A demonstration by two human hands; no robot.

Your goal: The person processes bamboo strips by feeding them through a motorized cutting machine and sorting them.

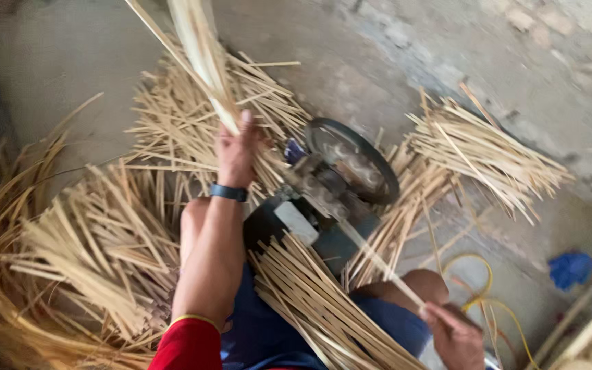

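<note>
Red sleeve of the person's own left arm lies nearest, at the bottom edge, with blue clothing on the lap beside it. Biggest of all is the grey concrete floor, covered by loose heaps of split bamboo strips on the left and a second pile on the right. Between them stands a small dark machine with a round black wheel. A bundle of strips rests across the lap, near the machine.

The left hand, with a dark band at the wrist, is lifted up and its fingers are closed around a bunch of pale strips that reaches out of the top edge. The right hand, low on the right, pinches a single thin strip whose far end meets the machine. A yellow cord and a blue cloth lie on the floor at the right.
</note>
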